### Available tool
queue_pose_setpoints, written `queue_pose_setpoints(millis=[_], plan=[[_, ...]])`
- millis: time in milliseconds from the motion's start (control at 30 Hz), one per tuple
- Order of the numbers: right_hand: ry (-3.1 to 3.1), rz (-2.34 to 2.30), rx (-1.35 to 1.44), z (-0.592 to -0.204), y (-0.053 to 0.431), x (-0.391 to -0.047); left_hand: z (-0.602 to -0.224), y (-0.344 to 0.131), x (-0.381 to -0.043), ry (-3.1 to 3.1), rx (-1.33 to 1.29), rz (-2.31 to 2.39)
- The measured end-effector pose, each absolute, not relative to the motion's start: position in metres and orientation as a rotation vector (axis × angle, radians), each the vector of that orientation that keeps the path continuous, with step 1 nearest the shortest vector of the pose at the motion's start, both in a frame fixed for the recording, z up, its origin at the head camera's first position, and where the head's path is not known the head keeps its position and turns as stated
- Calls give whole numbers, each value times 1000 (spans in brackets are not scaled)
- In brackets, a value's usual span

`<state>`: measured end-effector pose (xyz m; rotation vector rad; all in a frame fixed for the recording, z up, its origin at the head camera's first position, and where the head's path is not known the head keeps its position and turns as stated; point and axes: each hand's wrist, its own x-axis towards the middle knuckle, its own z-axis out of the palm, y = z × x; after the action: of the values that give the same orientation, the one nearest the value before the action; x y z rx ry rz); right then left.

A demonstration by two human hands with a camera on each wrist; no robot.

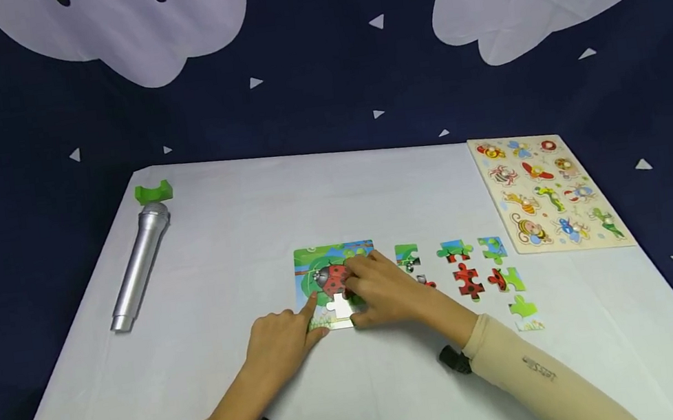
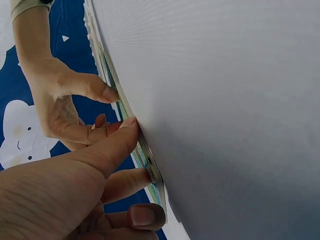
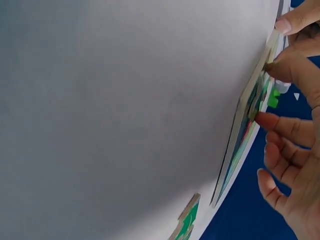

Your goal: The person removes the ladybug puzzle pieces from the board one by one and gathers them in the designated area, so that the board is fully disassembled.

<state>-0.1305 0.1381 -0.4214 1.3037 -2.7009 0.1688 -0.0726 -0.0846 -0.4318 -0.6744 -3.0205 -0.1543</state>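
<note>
A ladybug jigsaw puzzle (image 1: 307, 258) lies in its tray on the table, with a white gap in its lower middle. My right hand (image 1: 383, 291) is over the puzzle's right side. Its thumb and a finger pinch a puzzle piece (image 3: 254, 102) at the tray, seen edge-on in the right wrist view; the piece's picture is hidden. My left hand (image 1: 280, 344) is at the lower left corner. Its extended index finger touches the puzzle beside the gap, and its thumb (image 2: 127, 127) lies against the near edge.
Loose pieces lie right of the tray, among them a red piece (image 1: 468, 281), a green piece (image 1: 523, 306) and a blue-green piece (image 1: 493, 248). A wooden insect peg board (image 1: 550, 196) lies at the right. At left are a silver microphone (image 1: 140, 267) and a green block (image 1: 154, 193).
</note>
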Motion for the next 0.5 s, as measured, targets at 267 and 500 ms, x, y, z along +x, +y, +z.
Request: queue_pose_setpoints(millis=[267, 500], plan=[[-2668, 177, 1381, -416, 155, -132, -433, -86, -72, -2996, -675, -162], [-2664, 246, 1318, -409, 208, -114, -434, -85, -74, -3000, -691, -197]])
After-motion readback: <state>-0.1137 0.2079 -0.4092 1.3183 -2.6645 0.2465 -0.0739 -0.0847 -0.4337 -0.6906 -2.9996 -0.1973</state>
